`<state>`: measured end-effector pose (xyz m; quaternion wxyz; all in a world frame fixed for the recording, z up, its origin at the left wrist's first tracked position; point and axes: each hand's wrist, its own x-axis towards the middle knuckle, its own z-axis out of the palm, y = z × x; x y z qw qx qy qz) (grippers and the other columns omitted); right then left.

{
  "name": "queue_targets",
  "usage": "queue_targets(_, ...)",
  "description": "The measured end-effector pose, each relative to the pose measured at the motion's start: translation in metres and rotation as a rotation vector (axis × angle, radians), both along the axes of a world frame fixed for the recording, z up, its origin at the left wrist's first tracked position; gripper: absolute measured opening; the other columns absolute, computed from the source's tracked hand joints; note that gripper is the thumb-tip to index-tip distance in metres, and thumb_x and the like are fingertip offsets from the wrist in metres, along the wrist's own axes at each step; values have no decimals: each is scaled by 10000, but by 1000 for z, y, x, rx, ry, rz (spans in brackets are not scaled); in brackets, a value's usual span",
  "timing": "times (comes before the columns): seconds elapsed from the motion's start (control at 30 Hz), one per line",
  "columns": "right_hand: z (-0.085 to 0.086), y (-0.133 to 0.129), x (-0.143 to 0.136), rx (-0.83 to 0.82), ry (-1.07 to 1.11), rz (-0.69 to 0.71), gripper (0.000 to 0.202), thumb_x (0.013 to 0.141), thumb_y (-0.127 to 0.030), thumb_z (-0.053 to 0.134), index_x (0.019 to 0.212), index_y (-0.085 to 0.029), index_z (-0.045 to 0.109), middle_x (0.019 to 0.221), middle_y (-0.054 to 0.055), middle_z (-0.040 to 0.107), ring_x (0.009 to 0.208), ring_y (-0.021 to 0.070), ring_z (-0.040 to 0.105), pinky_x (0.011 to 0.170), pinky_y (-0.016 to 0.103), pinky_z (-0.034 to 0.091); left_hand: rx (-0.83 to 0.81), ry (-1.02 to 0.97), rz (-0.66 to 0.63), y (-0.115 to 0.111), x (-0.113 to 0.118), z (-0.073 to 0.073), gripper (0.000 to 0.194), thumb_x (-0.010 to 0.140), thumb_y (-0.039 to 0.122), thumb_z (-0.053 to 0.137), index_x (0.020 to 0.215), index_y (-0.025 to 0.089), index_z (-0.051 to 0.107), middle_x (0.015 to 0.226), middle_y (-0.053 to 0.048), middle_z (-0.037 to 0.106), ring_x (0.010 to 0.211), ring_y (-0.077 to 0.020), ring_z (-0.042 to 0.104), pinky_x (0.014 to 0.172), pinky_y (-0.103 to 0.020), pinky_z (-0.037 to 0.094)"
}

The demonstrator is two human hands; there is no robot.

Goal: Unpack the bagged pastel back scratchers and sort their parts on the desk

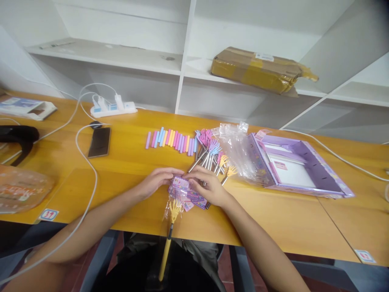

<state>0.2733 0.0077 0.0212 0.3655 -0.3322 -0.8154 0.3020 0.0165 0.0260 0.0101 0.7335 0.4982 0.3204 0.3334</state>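
Observation:
A yellow hand-shaped back scratcher (174,211) hangs over the table's front edge, its yellow handle pointing toward me. Clear plastic wraps its head, and a purple printed card (180,183) lies at the top of this plastic. My left hand (153,182) pinches the card's upper left edge. From the other side my right hand (209,185) closes its fingers on the upper right edge. Under and beside my right hand lie several more purple cards (197,200). Just beyond it is a pile of back scratchers (212,150) with pink, blue and yellow heads and metal rods.
Coloured tubes (173,139) lie in a row behind my hands. Clear plastic bags (235,148) sit beside an open purple box (319,170) at right. A phone (99,142), power strip (114,108) and white cable (94,170) are at left. A taped carton (255,69) rests on the shelf.

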Motion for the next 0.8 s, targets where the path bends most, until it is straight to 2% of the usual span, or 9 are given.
queue_targets(0.2, -3, 1, 0, 12, -43, 78, 248, 1101, -311, 548, 1137, -229, 780, 880, 47, 636, 785, 181, 618, 724, 318, 482, -6, 10, -14, -1, 0, 5, 347, 907, 313, 685, 1200, 182, 820, 1278, -129, 788, 1223, -285, 704, 1067, -410, 505)
queue_targets(0.37, -5, 0, -1, -18, -70, 127, 233, 1098, -310, 545, 1140, -239, 763, 905, 54, 670, 814, 190, 645, 746, 315, 485, -6, 18, 0, -1, 1, 5, 338, 894, 304, 695, 1182, 186, 827, 1276, -125, 789, 1202, -280, 709, 1045, -399, 514)
queue_targets(0.43, -6, -1, -2, -27, -76, 77, 232, 1102, -328, 537, 1169, -244, 744, 882, 42, 660, 769, 179, 624, 728, 309, 477, -10, 14, 3, 0, 0, 3, 342, 892, 316, 705, 1187, 193, 826, 1288, -126, 786, 1216, -285, 706, 1052, -407, 511)
queue_targets(0.57, -9, 0, -3, -80, -38, -141, 222, 1069, -378, 605, 1233, -235, 650, 752, -30, 546, 641, 152, 524, 656, 287, 441, -17, 10, -13, 1, -1, -1, 376, 899, 339, 700, 1227, 193, 815, 1321, -139, 773, 1253, -297, 694, 1065, -415, 501)
queue_targets(0.7, -12, 3, -4, -173, -51, -157, 210, 1018, -429, 683, 1047, -222, 657, 733, -36, 541, 651, 144, 520, 642, 274, 417, -4, 8, -41, 1, -1, -2, 393, 905, 364, 693, 1234, 183, 809, 1312, -145, 775, 1252, -299, 693, 1047, -397, 504)
queue_targets(0.8, -13, 4, -7, -198, -28, -152, 290, 1023, -453, 666, 866, -210, 652, 698, -25, 559, 635, 138, 508, 629, 272, 402, 16, 16, -57, 1, -1, -1, 365, 933, 368, 686, 1227, 184, 801, 1313, -139, 770, 1244, -295, 693, 1048, -397, 505)
